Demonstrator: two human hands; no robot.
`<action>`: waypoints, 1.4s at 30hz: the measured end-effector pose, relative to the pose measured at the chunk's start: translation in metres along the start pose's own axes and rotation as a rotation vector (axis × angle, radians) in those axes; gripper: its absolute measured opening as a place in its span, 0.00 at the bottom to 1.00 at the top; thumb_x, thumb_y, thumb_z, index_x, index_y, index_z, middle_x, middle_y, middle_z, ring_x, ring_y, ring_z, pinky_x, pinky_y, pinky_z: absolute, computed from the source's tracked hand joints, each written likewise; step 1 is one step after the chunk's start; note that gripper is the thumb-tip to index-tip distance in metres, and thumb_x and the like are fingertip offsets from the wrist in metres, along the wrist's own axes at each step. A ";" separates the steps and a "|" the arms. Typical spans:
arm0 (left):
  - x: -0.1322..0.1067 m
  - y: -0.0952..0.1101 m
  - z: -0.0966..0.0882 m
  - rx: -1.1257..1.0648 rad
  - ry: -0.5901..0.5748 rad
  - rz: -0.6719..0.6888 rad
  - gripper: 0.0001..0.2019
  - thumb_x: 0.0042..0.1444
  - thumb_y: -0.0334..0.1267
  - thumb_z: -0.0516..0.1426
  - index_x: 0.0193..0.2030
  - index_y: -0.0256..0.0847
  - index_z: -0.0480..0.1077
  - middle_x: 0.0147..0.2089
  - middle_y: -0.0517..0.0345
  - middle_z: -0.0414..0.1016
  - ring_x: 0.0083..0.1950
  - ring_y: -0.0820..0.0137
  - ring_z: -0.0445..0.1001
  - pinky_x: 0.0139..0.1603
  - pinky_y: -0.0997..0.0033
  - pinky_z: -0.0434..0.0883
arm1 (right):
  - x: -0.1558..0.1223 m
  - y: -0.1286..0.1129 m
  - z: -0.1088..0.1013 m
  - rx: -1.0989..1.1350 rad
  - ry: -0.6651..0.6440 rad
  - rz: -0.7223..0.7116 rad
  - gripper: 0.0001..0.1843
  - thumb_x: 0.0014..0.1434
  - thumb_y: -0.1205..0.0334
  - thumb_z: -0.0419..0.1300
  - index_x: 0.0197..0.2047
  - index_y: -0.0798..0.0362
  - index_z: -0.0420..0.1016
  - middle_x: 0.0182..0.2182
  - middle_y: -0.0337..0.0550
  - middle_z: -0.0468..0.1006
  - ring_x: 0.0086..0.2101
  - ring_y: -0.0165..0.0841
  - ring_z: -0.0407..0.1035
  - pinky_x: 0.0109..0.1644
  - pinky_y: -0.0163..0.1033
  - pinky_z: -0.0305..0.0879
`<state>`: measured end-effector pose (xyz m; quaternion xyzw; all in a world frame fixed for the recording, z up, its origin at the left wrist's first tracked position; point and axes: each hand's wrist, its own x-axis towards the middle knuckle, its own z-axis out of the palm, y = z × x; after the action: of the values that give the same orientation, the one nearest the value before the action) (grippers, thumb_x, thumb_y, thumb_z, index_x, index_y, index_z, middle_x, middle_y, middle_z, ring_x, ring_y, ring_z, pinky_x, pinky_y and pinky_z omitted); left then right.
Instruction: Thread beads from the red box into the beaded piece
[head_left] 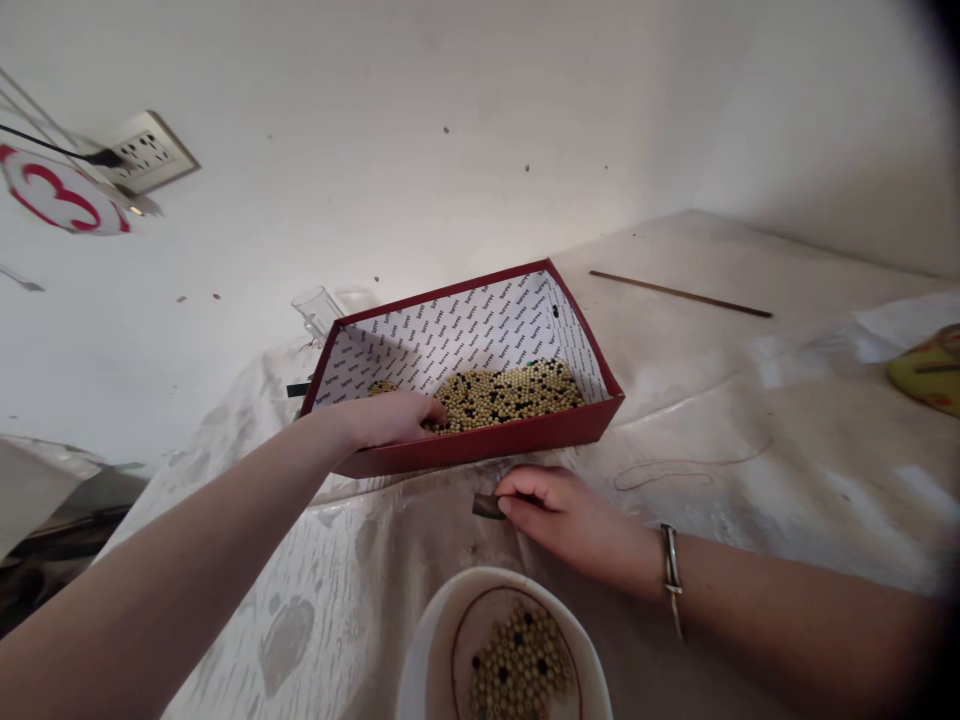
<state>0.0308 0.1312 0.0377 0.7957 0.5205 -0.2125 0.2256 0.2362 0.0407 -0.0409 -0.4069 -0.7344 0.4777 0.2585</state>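
A red cardboard box point(525, 435) with a printed white lining is tilted on the table. It holds a heap of yellow and black beads point(510, 392) against its near wall. My left hand point(390, 418) reaches into the box, fingers curled at the left edge of the heap. Just in front of the box, my right hand point(559, 515) rests on the tablecloth, fingers pinched on a small dark flat piece point(487, 507). A bracelet point(671, 570) sits on that wrist. Below, a white bowl point(435, 640) holds more of the same beads.
A pale patterned plastic cloth point(750, 440) covers the table. A thin brown stick point(679, 294) lies at the back right, a yellow-green object point(930, 372) at the right edge, a clear glass point(319, 310) behind the box. A wall socket point(150, 150) sits upper left.
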 end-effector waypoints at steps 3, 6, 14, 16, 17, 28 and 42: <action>-0.001 0.002 0.000 0.023 0.026 -0.012 0.13 0.48 0.44 0.50 0.36 0.44 0.70 0.32 0.63 0.75 0.31 0.70 0.69 0.31 0.74 0.62 | 0.000 -0.001 0.000 0.005 0.000 -0.002 0.10 0.56 0.63 0.49 0.30 0.55 0.70 0.25 0.38 0.71 0.28 0.27 0.62 0.31 0.32 0.57; -0.002 0.002 -0.001 0.069 0.070 -0.010 0.13 0.50 0.44 0.48 0.34 0.43 0.71 0.31 0.61 0.74 0.30 0.71 0.68 0.28 0.74 0.60 | 0.000 -0.001 -0.001 0.011 0.003 0.000 0.10 0.56 0.64 0.50 0.30 0.55 0.70 0.26 0.38 0.71 0.28 0.27 0.62 0.32 0.31 0.57; 0.000 0.000 -0.002 0.134 0.124 -0.067 0.15 0.51 0.46 0.47 0.33 0.43 0.71 0.33 0.59 0.74 0.30 0.70 0.67 0.29 0.74 0.59 | 0.000 0.006 0.001 0.114 0.157 0.093 0.11 0.57 0.59 0.49 0.31 0.54 0.70 0.26 0.39 0.72 0.28 0.28 0.63 0.32 0.33 0.58; 0.000 -0.002 -0.004 0.163 0.148 -0.083 0.15 0.51 0.47 0.47 0.33 0.43 0.71 0.32 0.59 0.73 0.30 0.70 0.67 0.28 0.73 0.58 | 0.000 0.009 0.003 0.186 0.240 0.132 0.12 0.57 0.57 0.48 0.33 0.53 0.70 0.28 0.40 0.73 0.29 0.29 0.64 0.32 0.33 0.59; 0.000 -0.003 -0.005 0.176 0.164 -0.091 0.15 0.51 0.48 0.47 0.33 0.43 0.71 0.32 0.59 0.73 0.30 0.70 0.67 0.28 0.73 0.58 | 0.000 0.011 0.003 0.217 0.268 0.142 0.13 0.57 0.56 0.48 0.34 0.53 0.70 0.28 0.41 0.73 0.29 0.29 0.65 0.32 0.34 0.59; -0.016 -0.015 -0.011 -0.401 0.522 -0.240 0.11 0.52 0.43 0.48 0.34 0.40 0.67 0.20 0.62 0.58 0.19 0.78 0.55 0.19 0.77 0.53 | -0.001 0.013 0.001 0.213 0.288 0.150 0.14 0.57 0.55 0.49 0.33 0.53 0.71 0.27 0.40 0.74 0.28 0.29 0.65 0.31 0.33 0.58; -0.125 -0.003 0.029 -1.141 0.686 -0.103 0.07 0.54 0.40 0.50 0.31 0.40 0.64 0.18 0.67 0.46 0.16 0.83 0.46 0.14 0.86 0.48 | -0.001 0.013 -0.001 0.149 0.263 0.110 0.13 0.56 0.55 0.49 0.31 0.52 0.71 0.26 0.38 0.74 0.27 0.29 0.65 0.30 0.33 0.57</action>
<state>-0.0204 0.0240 0.0854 0.5481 0.6310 0.3507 0.4224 0.2418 0.0433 -0.0528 -0.4853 -0.6334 0.4867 0.3554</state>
